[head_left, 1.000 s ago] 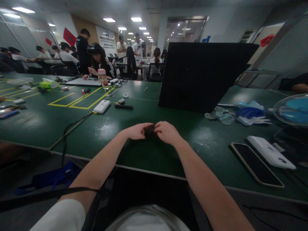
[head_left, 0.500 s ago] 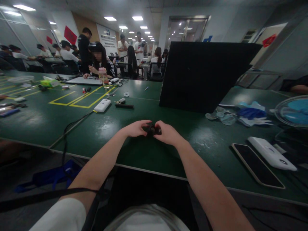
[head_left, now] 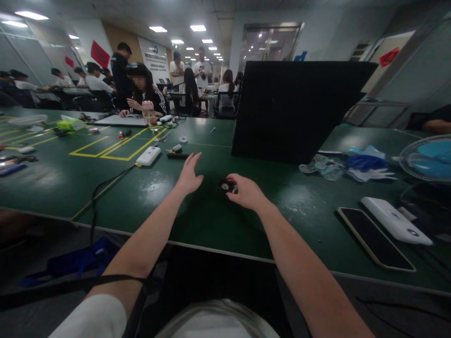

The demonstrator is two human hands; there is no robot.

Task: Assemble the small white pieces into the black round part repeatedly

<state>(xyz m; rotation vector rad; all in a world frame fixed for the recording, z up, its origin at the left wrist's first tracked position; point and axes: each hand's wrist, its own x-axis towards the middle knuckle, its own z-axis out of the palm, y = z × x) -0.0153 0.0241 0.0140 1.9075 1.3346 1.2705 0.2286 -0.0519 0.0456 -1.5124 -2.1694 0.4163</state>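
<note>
My right hand (head_left: pixel 244 191) grips the right side of a small black part with a pale round ring on its face (head_left: pixel 224 186), just over the green table (head_left: pixel 207 223). What exactly the part is, I cannot make out. To its left, my left hand (head_left: pixel 190 176) is empty, fingers stretched out and apart. Its fingertips come close to a dark flat bar (head_left: pixel 177 155), and whether they touch it I cannot tell. A small grey-white item (head_left: pixel 177 148) lies just behind that bar.
A large black panel (head_left: pixel 282 112) stands upright behind my right hand. Rightward are gloves (head_left: pixel 368 164), a fan (head_left: pixel 428 157), a phone (head_left: pixel 375 237) and a white power bank (head_left: pixel 396 219). Another white device (head_left: pixel 148 156) with a cable lies left. A person (head_left: pixel 141 94) sits across the table.
My left hand has let go of the black part and moved left and away from me, its fingers opening. My right hand stays in place, still holding the part.
</note>
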